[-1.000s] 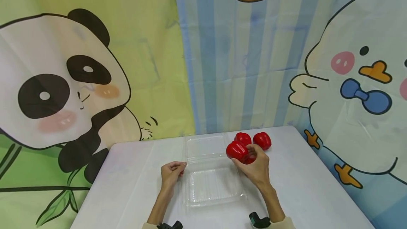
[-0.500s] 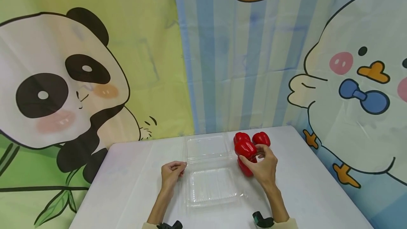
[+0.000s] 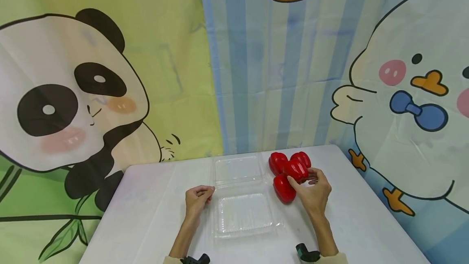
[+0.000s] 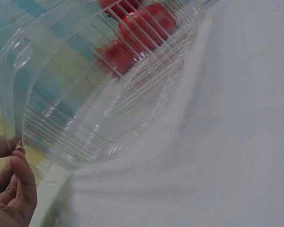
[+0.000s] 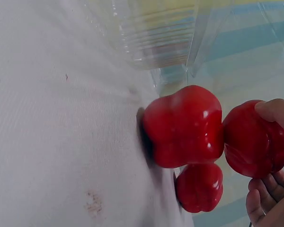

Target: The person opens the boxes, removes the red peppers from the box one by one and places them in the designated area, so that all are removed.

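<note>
In the head view my left hand (image 3: 199,201) pinches the left rim of a clear plastic clamshell container (image 3: 220,219); the left wrist view shows thumb and fingertip on that rim. The container lies open with its lid (image 3: 238,169) toward the back. My right hand (image 3: 316,192) grips a glossy red bell pepper (image 3: 296,169) between thumb and fingers, to the right of the container. In the right wrist view this held bell pepper (image 5: 251,142) appears beside another red bell pepper (image 5: 182,127). Both the tray and the lid hold nothing.
Near the held one, a red bell pepper (image 3: 284,189) lies in front, with two more behind: one bell pepper (image 3: 277,162) to the left, another bell pepper (image 3: 301,158) to the right. All rest on a white-covered table (image 3: 359,215) backed by a cartoon-printed curtain (image 3: 256,72).
My right hand has carried the bell pepper to the right, from beside the container's right edge to among the other peppers. The front pepper shows more fully. My left hand stays put.
</note>
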Demonstrator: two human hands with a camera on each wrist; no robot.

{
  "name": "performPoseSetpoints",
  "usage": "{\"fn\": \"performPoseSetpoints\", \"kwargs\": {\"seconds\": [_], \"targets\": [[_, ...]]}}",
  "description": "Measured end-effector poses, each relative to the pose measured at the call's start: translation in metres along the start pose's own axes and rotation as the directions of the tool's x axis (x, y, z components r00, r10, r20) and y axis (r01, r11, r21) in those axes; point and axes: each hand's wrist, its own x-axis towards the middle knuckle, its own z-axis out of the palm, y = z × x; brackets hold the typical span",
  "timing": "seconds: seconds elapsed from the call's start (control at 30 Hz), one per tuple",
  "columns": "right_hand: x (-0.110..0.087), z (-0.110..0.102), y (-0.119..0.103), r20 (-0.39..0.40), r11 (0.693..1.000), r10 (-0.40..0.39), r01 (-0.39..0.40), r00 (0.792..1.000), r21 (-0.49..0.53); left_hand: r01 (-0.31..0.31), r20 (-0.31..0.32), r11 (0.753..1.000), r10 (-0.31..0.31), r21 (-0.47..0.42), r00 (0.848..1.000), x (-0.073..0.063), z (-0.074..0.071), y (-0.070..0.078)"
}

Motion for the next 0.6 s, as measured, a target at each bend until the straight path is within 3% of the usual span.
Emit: {"fn": "performPoseSetpoints", "kwargs": {"seconds": [0.6], "targets": [[-0.005,-0.006,0.015,-0.114,0.991,0.128,-0.130,0.985,-0.016,-0.004,0.004,1.000,0.004,-0.005,1.000,0.000,0.000,-0.001]]}}
